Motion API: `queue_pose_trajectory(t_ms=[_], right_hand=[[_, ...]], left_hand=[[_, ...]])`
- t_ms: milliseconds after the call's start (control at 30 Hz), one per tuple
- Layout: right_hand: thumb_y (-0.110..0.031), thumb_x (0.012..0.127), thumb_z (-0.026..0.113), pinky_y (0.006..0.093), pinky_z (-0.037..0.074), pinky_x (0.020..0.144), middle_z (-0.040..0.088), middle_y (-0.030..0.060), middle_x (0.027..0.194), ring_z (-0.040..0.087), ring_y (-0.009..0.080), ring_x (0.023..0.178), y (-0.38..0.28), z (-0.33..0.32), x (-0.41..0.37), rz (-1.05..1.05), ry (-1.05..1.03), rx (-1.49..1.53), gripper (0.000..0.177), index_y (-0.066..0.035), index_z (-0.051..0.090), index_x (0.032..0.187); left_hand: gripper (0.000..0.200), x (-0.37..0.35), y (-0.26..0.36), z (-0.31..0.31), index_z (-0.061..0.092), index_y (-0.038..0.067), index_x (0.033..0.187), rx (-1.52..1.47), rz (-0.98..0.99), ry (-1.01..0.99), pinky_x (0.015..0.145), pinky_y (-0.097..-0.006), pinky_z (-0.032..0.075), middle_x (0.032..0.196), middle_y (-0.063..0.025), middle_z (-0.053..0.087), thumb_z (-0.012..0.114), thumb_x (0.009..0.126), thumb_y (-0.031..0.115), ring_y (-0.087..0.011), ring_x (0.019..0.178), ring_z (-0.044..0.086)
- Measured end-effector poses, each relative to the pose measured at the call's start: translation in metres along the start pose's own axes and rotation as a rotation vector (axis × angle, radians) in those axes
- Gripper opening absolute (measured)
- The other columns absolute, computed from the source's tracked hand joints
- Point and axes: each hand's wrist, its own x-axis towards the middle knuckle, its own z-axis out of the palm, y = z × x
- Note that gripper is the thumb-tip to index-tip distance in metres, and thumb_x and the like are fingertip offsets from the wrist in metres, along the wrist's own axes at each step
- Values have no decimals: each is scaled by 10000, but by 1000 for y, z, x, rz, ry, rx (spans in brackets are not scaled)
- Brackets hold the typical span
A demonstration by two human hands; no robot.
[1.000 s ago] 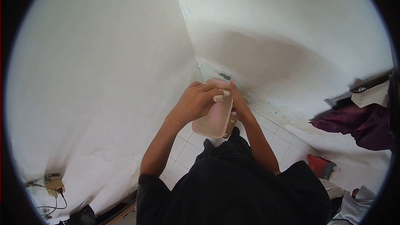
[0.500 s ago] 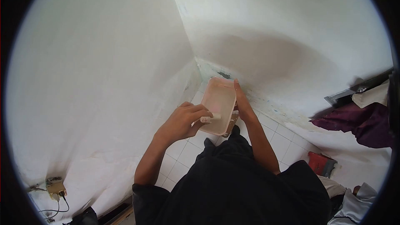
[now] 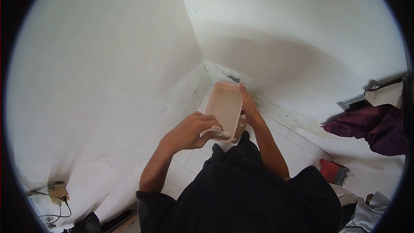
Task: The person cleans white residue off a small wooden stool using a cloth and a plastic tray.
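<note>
A shallow, pale pink rectangular tray (image 3: pixel 227 103) hangs above the tiled floor, its long side running away from me. My right hand (image 3: pixel 249 105) grips its right edge, thumb on the rim and fingers underneath, partly hidden. At the tray's near left corner, my left hand (image 3: pixel 194 130) has its fingers closed round a small whitish object (image 3: pixel 217 129), which is low over the tray's near end. What that object is cannot be made out. A brownish, stained piece (image 3: pixel 240 130) shows below the tray's right side.
Two pale walls (image 3: pixel 108 60) meet in a corner ahead. A wall socket with plugged cords (image 3: pixel 57 193) is at lower left. Purple cloth (image 3: pixel 371 128) hangs at right, above a red and grey object (image 3: pixel 333 171) near the floor. White tiles (image 3: pixel 187 157) lie below.
My left hand has moved the whitish object down toward the tray's near end, and its angle has changed. The tray has shifted slightly left, still in my right hand.
</note>
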Motion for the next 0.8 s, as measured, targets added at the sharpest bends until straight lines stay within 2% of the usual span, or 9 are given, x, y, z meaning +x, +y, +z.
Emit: queue_pose_trajectory(t_ms=[67, 267, 533, 700, 800], right_hand=[[-756, 987, 321, 390, 574, 787, 635, 118, 1257, 652, 220, 1058, 9, -5, 6, 22, -20, -14, 814, -102, 575, 1401], [-759, 985, 321, 396, 572, 805, 632, 123, 1252, 639, 235, 1104, 4, 1, -2, 10, -6, -20, 829, -84, 560, 1402], [-762, 986, 299, 405, 560, 835, 629, 123, 1282, 638, 244, 1123, -7, 6, -15, -7, -37, -22, 830, -99, 561, 1411], [-759, 987, 300, 408, 561, 828, 635, 113, 1293, 642, 238, 1118, -5, 1, -15, -11, -53, 7, 816, -122, 570, 1420], [-760, 986, 301, 409, 560, 832, 644, 110, 1283, 641, 234, 1117, -5, -1, -15, 4, 17, -23, 811, -134, 575, 1422]], left_hand=[[181, 10, -6, 5, 706, 94, 1032, -4, -9, -9, 897, -383, 490, 1009, -18, 722, 728, 857, 52, -272, 908, 680], [151, 42, -16, 5, 713, 114, 1020, 97, -30, 126, 879, -370, 493, 1023, -11, 721, 720, 872, 82, -259, 879, 670], [254, 57, -15, 1, 720, 129, 1056, 264, 133, 318, 874, -376, 492, 1021, -11, 716, 727, 812, 56, -245, 852, 668], [268, 39, -20, 3, 719, 121, 1054, 249, 89, 223, 885, -369, 486, 1029, -6, 717, 724, 798, 40, -234, 858, 669], [255, 24, -10, -1, 716, 111, 1052, 178, 50, 145, 889, -365, 480, 1031, -5, 718, 727, 810, 30, -233, 863, 671]])
